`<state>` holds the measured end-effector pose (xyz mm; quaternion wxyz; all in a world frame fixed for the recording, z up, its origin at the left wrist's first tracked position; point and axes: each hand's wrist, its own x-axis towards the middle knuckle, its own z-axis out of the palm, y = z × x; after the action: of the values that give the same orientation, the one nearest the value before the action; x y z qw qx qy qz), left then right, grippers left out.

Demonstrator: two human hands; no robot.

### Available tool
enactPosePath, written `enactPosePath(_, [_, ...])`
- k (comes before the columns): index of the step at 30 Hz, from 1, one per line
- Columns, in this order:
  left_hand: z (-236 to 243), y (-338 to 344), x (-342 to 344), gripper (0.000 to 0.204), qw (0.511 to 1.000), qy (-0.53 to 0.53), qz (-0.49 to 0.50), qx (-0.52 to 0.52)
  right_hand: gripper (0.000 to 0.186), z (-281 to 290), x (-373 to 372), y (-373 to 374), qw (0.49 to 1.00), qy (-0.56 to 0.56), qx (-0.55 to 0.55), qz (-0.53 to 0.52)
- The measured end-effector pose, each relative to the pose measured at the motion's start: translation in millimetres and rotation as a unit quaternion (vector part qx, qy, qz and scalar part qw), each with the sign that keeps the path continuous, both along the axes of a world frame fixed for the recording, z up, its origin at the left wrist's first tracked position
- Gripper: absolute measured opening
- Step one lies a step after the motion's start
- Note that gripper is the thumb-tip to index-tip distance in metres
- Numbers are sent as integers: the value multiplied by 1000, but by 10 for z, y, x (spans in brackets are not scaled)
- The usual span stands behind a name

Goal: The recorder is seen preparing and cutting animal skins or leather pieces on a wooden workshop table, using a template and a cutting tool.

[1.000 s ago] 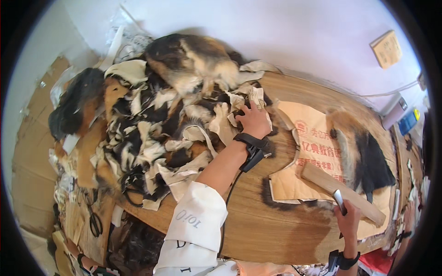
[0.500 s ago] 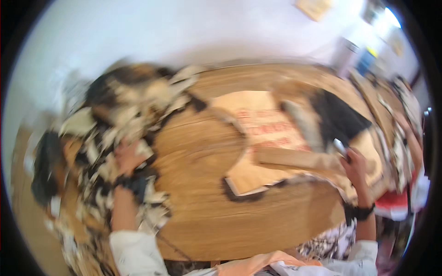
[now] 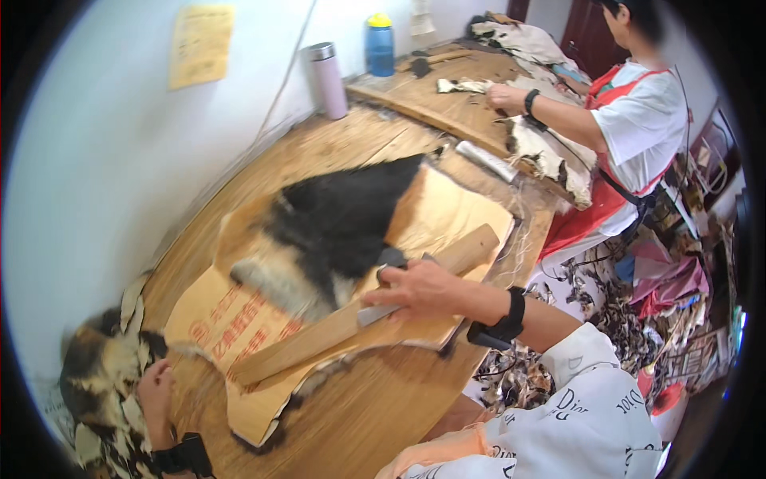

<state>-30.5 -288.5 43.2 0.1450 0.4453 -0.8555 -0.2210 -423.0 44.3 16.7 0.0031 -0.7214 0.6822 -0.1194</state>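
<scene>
My right hand [image 3: 415, 289] is closed on a small grey metal tool [image 3: 377, 314], its kind mostly hidden by my fingers, above a flat wooden strip [image 3: 307, 345]. The strip lies slantwise across a tan paper pattern [image 3: 191, 310] with red print. Behind the strip, a black, brown and cream fur piece [image 3: 343, 209] rests on the paper. At the lower left, my left hand [image 3: 157, 391] has loosely curled fingers and nothing visible in them. It is beside a heap of fur pieces [image 3: 96, 369] with pale hide scraps.
Wooden worktable [image 3: 383, 391] meets the wall at left. A pink flask [image 3: 329, 84] and a blue bottle [image 3: 380, 46] with a yellow cap stand at the back. At right, a co-worker [image 3: 630, 120] in a red apron handles pale hide pieces. Scraps [image 3: 519, 399] cover the floor.
My view has swung to the right, bringing the co-worker into sight. My right hand has come over the wooden strip with the tool; my left hand has come away from the scraps' middle.
</scene>
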Motion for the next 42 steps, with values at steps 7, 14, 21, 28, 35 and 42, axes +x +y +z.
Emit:
enactPosePath(7, [-446, 712, -1712, 19, 994, -16, -73, 77, 39, -138, -1265, 646, 933, -6, -102, -345])
enactPosePath(14, [-712, 957, -2062, 10, 992, 78, -20, 98, 36, -276, -1945, 1193, 887, -40, -60, -456])
enactPosePath(21, [-589, 1068, -2105, 11, 998, 25, 13, 49, 31, -236, -1973, 949, 855, -14, -33, -517])
enactPosePath(28, [-828, 431, -899, 25, 977, -83, 134, -146, 28, 157, -1902, 677, 886, -169, -26, -430])
enactPosePath(35, [-652, 673, -824, 38, 926, 163, 191, 283, 30, 391, -2328, -296, 925, -154, -74, -339])
enactPosePath(42, [-960, 698, -708, 56, 896, 299, 186, 271, 25, -183, -2490, -1000, 931, -135, 103, -324])
